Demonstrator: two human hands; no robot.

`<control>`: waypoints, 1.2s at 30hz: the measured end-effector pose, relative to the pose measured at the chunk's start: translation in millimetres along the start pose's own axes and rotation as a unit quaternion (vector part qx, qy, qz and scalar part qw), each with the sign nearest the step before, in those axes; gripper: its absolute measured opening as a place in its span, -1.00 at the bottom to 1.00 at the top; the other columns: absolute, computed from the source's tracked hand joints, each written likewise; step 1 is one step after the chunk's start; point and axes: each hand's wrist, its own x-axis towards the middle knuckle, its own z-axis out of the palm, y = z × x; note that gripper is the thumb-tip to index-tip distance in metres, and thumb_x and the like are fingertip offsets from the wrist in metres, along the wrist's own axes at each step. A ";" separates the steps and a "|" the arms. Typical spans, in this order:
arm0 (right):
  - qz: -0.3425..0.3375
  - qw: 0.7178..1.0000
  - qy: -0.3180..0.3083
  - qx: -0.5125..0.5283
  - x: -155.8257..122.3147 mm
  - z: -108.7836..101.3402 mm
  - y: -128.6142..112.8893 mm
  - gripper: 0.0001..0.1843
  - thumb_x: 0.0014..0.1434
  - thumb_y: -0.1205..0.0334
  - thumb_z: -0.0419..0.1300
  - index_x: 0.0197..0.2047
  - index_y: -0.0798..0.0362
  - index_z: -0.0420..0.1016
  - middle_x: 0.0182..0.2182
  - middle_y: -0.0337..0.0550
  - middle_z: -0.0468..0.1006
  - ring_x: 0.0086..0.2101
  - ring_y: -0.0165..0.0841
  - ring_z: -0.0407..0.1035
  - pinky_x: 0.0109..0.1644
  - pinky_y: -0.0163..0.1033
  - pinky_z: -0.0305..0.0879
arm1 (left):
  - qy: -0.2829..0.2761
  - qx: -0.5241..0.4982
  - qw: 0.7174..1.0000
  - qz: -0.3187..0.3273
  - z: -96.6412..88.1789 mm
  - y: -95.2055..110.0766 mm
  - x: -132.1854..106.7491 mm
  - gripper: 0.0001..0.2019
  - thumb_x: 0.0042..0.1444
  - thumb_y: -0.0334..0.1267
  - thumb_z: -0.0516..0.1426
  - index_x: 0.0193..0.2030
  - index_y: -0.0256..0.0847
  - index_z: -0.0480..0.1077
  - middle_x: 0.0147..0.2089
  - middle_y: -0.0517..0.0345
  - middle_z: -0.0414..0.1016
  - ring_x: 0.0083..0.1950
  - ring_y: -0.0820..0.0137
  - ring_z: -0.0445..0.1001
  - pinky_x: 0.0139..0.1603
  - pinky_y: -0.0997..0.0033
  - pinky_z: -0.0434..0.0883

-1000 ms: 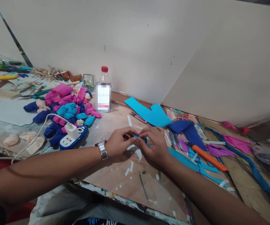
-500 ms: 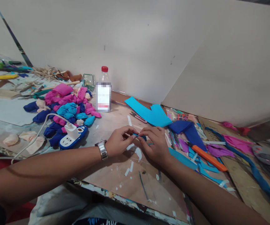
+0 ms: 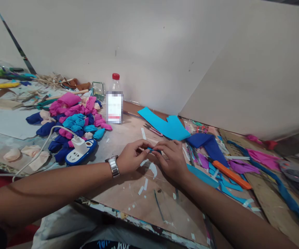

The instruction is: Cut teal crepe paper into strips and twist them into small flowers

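Note:
My left hand (image 3: 132,157), a metal watch on its wrist, and my right hand (image 3: 171,159) meet at the middle of the worktable (image 3: 128,204). Both pinch a small rolled piece of light-blue paper (image 3: 152,149) between fingertips, just above the tabletop. The roll is mostly hidden by the fingers. A longer strip of the same blue paper (image 3: 204,175) trails off to the right from under my right hand. White paper slivers (image 3: 153,170) lie on the wood just below the hands.
A heap of pink, blue and cream paper roses (image 3: 71,119) lies left, with a blue power strip (image 3: 80,152) and white cable. A red-capped bottle (image 3: 115,103) stands behind. Right: light-blue sheets (image 3: 165,124), dark-blue paper (image 3: 209,143), an orange cutter (image 3: 231,174), small snips (image 3: 152,129).
The fingers shifted slightly on the blue roll, turning it a little; the right hand's fingers cover more of it. Arms and everything else stay put.

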 end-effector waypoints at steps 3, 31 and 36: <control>-0.003 1.000 0.008 0.002 -0.2 0.4 0.7 -0.89 0.45 0.21 0.22 -0.16 -0.01 0.54 -0.19 -0.16 0.69 -0.14 -0.23 0.55 0.06 0.01 0.09 | 0.002 -0.006 1.000 -0.004 0.6 0.1 0.0 -0.78 0.35 -0.24 0.13 0.03 -0.20 0.55 0.02 0.03 0.65 -0.08 0.35 0.63 -0.03 0.39 0.54; 0.004 1.000 0.000 0.023 -0.8 -0.1 -0.9 -0.95 0.39 0.27 0.25 -0.18 -0.03 0.53 -0.22 -0.18 0.71 -0.17 -0.23 0.57 0.06 0.02 0.12 | -0.017 -0.032 0.999 -0.002 0.8 -1.8 -0.4 -0.77 0.35 -0.20 0.19 0.07 -0.18 0.54 0.09 0.00 0.65 0.01 0.31 0.64 0.03 0.34 0.55; 0.005 0.999 -0.007 0.032 -0.9 0.2 -0.6 -0.94 0.37 0.28 0.25 -0.20 -0.03 0.52 -0.22 -0.17 0.72 -0.17 -0.23 0.57 0.08 0.02 0.10 | -0.024 -0.028 0.999 0.007 0.8 -3.9 -0.4 -0.77 0.37 -0.23 0.16 0.09 -0.20 0.51 0.12 -0.03 0.63 0.05 0.30 0.63 0.06 0.35 0.54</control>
